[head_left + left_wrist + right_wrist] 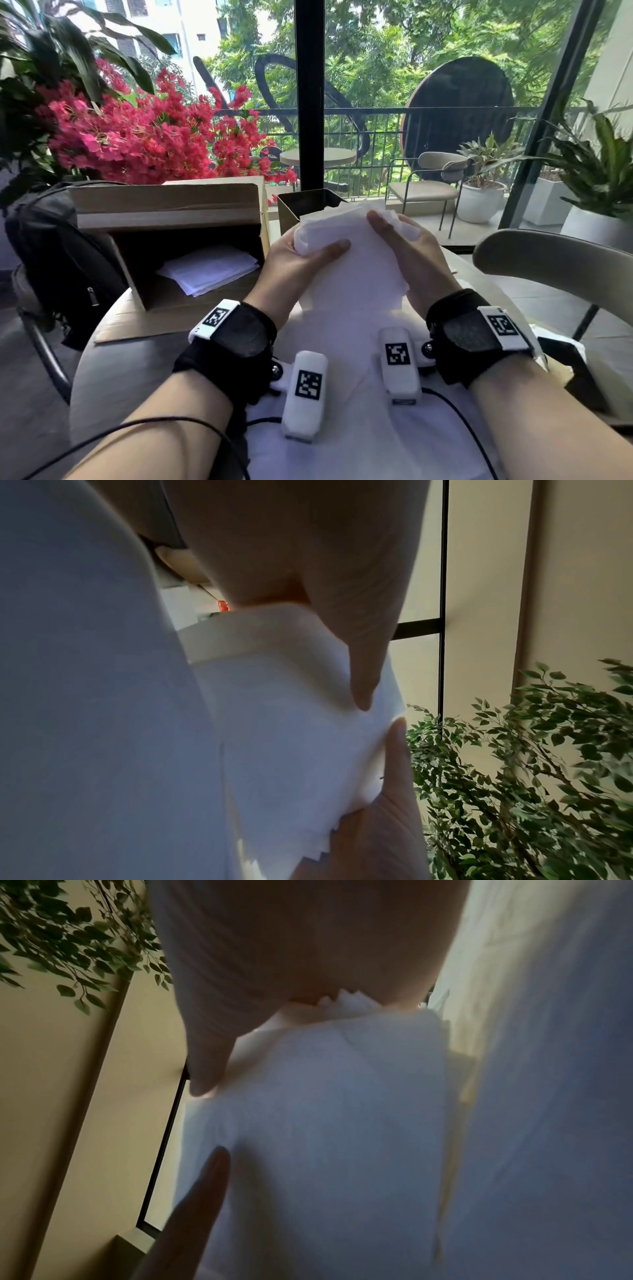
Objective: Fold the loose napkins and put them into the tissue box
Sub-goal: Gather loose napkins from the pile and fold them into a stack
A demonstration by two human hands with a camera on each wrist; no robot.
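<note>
I hold a stack of white napkins point(352, 270) upright above the table with both hands. My left hand point(308, 253) grips its left edge, thumb across the front and fingers hidden behind. My right hand point(394, 233) grips the right edge the same way. In the left wrist view the left hand point(377, 715) pinches the napkins point(291, 723) between thumb and fingers. In the right wrist view the right hand point(209, 1123) pinches the napkins point(325, 1110). A dark, open-topped tissue box point(301, 205) stands just behind the stack.
A cardboard box point(164, 209) lies on its side at the left with flat napkins point(209, 270) inside. A black backpack point(51, 246) sits further left. White sheets point(342, 428) cover the round table near me. A chair back point(548, 253) stands at the right.
</note>
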